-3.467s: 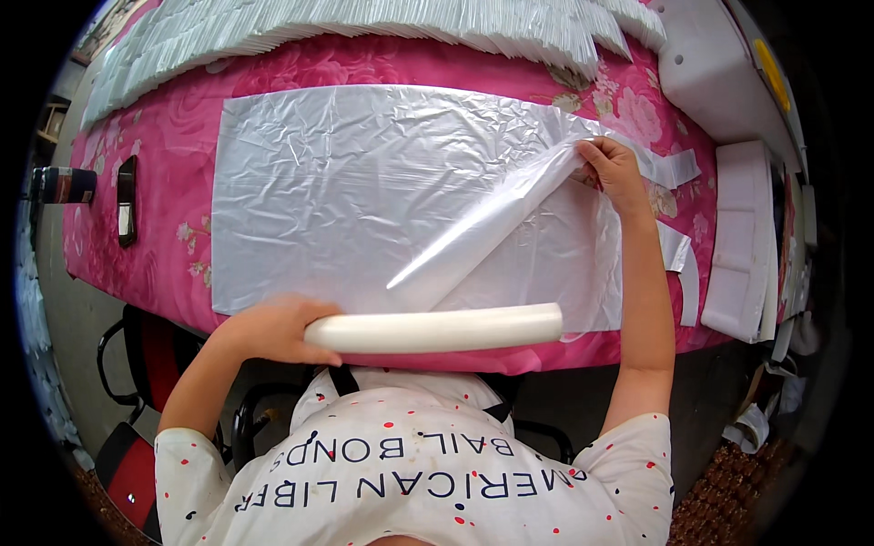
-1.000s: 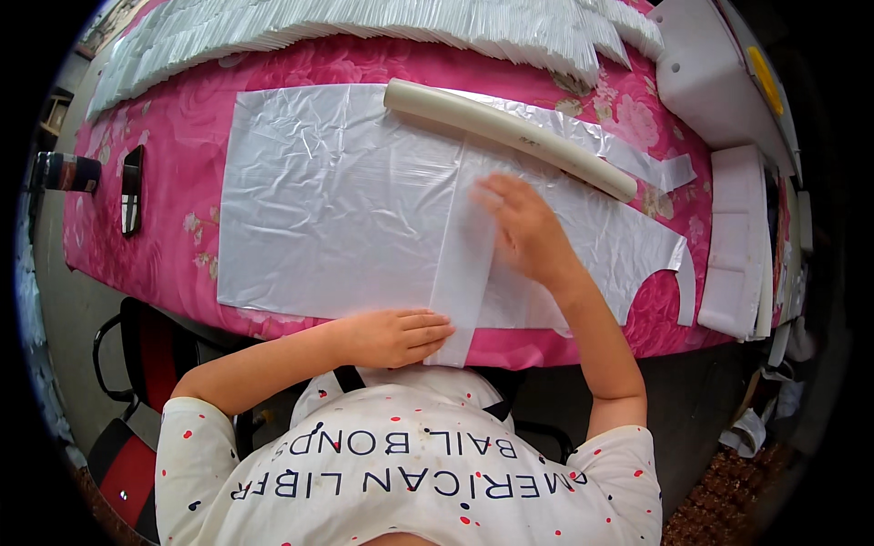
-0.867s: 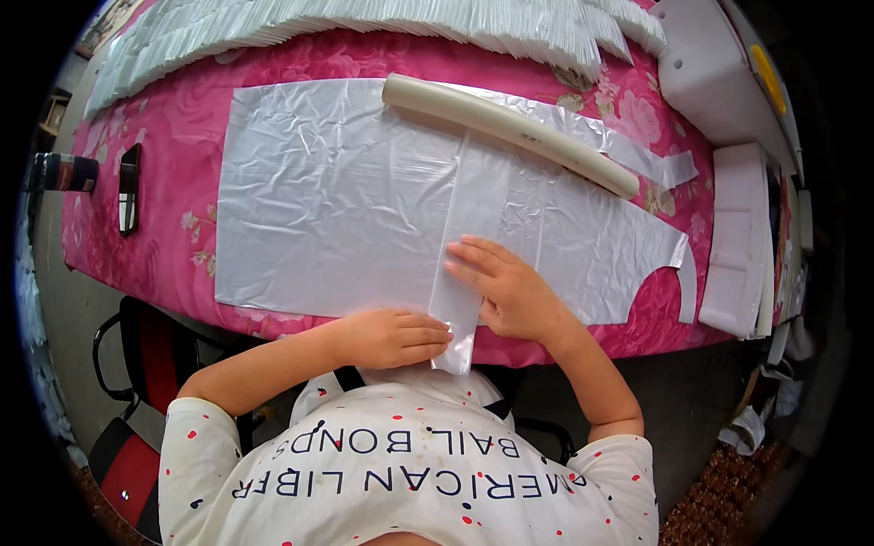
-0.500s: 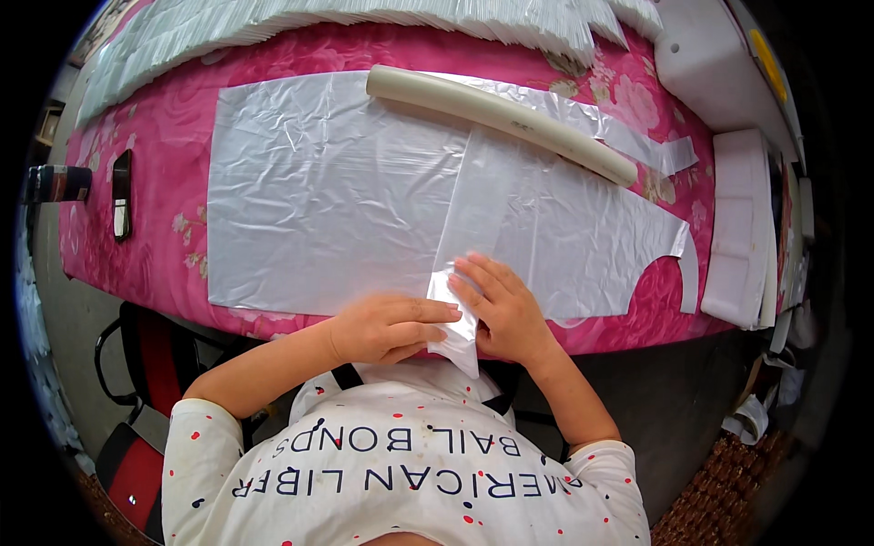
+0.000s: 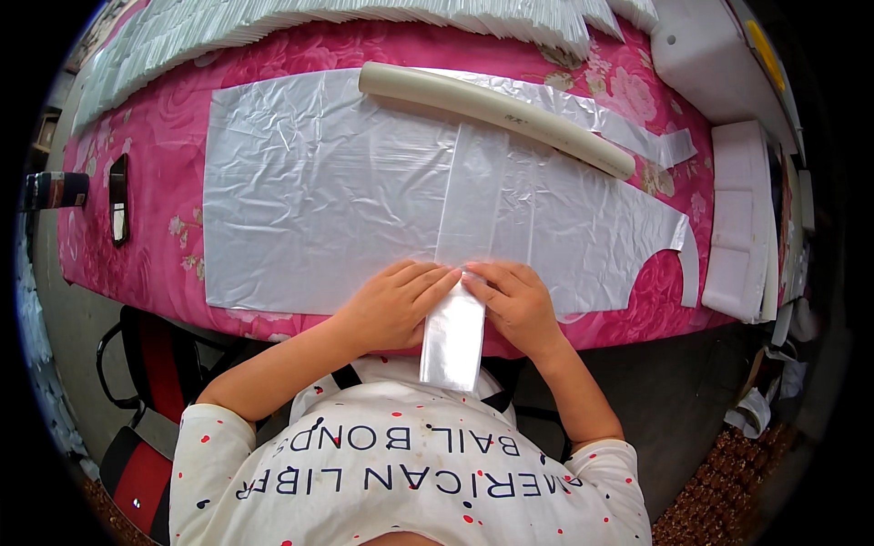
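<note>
A long strip of folded, translucent white plastic (image 5: 452,341) lies toward me, its near end hanging past the table's front edge. My left hand (image 5: 396,298) pinches this folded plastic from its left side, fingertips at the fold. From the right, my right hand (image 5: 516,305) grips the same fold, thumb and fingers closed on it. The two hands nearly meet there. Beyond them the strip runs flat over a large, wrinkled white plastic sheet (image 5: 300,191), which has a curved cut-out at its right end.
A pale tube (image 5: 496,111) lies slantwise across the sheet's far side. Stacked folded white plastic (image 5: 328,32) lines the back of the pink floral tablecloth (image 5: 264,56). A phone (image 5: 119,200) and a dark cylindrical container (image 5: 56,190) sit left. White foam-like blocks (image 5: 739,223) stand right.
Both hands have drawn together at the strip and shifted slightly away from me. The near end of the folded plastic now lies flatter and straighter, reaching farther toward me.
</note>
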### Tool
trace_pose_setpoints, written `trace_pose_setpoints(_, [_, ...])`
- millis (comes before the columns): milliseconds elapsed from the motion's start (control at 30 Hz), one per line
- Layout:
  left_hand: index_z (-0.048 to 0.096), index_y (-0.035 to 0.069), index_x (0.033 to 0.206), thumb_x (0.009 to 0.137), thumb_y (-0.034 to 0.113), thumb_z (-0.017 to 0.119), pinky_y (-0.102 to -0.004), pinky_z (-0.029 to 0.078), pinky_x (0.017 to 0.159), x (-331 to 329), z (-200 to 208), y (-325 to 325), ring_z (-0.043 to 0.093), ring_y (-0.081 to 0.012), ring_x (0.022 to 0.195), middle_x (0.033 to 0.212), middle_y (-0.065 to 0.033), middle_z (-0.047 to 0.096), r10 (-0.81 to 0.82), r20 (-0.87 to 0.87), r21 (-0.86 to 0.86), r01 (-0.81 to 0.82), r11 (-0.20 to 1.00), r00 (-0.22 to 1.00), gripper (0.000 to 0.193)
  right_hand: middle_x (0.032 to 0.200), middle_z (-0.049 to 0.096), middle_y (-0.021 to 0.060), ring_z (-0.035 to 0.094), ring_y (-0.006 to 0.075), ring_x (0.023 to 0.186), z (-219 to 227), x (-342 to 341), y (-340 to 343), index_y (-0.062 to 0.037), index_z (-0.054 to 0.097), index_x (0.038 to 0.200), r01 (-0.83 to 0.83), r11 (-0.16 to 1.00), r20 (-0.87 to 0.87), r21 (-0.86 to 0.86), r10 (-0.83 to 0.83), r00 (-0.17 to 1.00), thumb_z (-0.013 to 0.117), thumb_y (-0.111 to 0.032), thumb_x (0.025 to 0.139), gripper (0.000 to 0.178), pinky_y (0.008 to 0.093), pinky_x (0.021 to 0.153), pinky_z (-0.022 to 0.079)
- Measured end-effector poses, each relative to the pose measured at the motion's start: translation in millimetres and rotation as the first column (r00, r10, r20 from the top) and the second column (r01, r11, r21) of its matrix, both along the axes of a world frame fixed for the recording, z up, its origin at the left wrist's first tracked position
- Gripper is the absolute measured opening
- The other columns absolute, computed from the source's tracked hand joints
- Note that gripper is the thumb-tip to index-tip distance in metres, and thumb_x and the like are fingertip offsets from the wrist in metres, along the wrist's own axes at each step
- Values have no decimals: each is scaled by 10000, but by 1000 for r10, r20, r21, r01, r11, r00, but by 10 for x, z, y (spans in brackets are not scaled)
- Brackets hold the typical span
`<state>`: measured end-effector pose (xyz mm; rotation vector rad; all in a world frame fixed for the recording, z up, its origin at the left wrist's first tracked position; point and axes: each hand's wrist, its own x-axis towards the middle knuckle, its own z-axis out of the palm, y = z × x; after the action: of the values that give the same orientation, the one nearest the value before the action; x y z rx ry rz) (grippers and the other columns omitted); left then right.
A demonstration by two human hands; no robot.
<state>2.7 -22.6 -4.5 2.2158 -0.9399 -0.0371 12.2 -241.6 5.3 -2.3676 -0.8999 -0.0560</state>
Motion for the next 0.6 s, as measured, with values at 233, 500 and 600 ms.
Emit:
trace_pose_setpoints(233, [401, -1, 1286, 791, 179, 579, -395, 433, 859, 202, 197, -79, 564, -338, 966, 1154, -162, 554, 176, -621, -200, -371, 907, 764, 556, 653, 604, 94, 568, 196, 544, 87, 137, 68, -4, 635, 855, 395, 913, -536, 100, -285, 795, 608, -102, 798, 117, 328, 537, 447])
trace_pose_setpoints(500, [267, -34, 1364, 817, 304, 562, -433, 222, 1072, 172, 77, -238, 252, -336, 1329, 1429, -208, 258, 116, -14, 162, -113, 980, 993, 708, 611, 611, 51, 586, 103, 517, 134, 384, 155, 40, 613, 773, 592, 806, -830, 0, -331, 450, 578, -142, 846, 199, 239, 488, 446])
trace_pose_setpoints(600, [256, -62, 1364, 826, 398, 528, -437, 122, 1107, 132, 5, -310, 127, -316, 1375, 1457, -204, 191, 118, -23, 289, -106, 951, 993, 759, 629, 620, 50, 607, 109, 535, 90, 400, 123, 39, 608, 766, 595, 803, -850, 4, -311, 425, 577, -143, 848, 202, 228, 491, 456])
